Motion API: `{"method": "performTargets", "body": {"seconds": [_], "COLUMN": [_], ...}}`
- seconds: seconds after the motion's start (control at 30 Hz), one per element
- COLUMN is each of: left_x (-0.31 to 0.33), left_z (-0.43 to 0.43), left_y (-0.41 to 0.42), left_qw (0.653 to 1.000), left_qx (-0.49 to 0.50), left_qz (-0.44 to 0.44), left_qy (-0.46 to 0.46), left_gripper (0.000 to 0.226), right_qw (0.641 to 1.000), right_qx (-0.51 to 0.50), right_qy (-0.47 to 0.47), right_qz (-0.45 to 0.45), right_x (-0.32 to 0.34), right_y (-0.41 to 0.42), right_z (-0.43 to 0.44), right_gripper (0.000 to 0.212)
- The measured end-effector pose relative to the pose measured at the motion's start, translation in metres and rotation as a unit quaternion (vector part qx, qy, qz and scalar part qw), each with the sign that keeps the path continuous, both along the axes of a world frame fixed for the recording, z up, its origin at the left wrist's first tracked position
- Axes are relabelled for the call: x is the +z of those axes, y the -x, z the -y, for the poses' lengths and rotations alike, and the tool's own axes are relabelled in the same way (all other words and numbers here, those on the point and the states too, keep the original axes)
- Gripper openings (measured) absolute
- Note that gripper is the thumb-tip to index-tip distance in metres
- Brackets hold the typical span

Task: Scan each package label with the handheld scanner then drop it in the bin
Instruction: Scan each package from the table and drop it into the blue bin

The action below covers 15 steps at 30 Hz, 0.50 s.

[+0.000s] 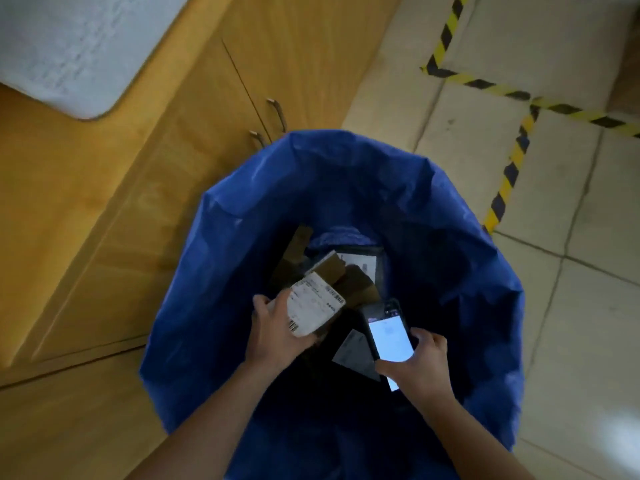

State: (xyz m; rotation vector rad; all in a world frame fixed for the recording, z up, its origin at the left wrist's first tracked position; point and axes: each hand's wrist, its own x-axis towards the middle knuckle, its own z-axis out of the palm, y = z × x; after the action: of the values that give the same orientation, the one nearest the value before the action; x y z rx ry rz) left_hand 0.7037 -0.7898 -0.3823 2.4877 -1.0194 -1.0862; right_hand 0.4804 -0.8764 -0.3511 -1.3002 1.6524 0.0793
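A large bin lined with a blue bag [450, 258] fills the middle of the head view. Over its opening my left hand [277, 330] grips a small cardboard package [317, 303] with a white shipping label facing up. My right hand [420, 362] holds the handheld scanner [389, 336], a phone-like device with a lit screen, just right of the package. Deep in the bin lie several other packages [349, 271], brown boxes and grey mailers, partly in shadow.
A wooden cabinet [138, 188] with two metal door handles [277, 114] stands left of the bin. A white mat [69, 46] lies on its top. Tiled floor [571, 271] with yellow-black hazard tape [512, 161] lies to the right.
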Motion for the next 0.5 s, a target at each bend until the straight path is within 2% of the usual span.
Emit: {"method": "performTargets", "body": {"seconds": [0.17,0.33,0.5], "left_x": [-0.074,-0.124,-0.139], "left_z": [0.041,0.065,0.060], "left_y": [-0.002,0.000,0.004], "left_qw": [1.000,1.000,0.986], "left_qx": [-0.010,-0.015,-0.130], "left_qz": [0.022,0.025,0.046], "left_qy": [0.006,-0.007,-0.096], "left_gripper": [0.096,0.094,0.075], "right_qw": [1.000,1.000,1.000], "right_qx": [-0.009,-0.024,-0.017], "right_qy": [0.007,-0.013,-0.014], "right_qz": [-0.008,-0.003,0.002], "right_x": [-0.070,-0.108,-0.114], "right_y": [-0.004,-0.007,-0.006], "right_z": [0.008,0.006,0.005], "right_gripper": [0.083,0.085,0.084]}}
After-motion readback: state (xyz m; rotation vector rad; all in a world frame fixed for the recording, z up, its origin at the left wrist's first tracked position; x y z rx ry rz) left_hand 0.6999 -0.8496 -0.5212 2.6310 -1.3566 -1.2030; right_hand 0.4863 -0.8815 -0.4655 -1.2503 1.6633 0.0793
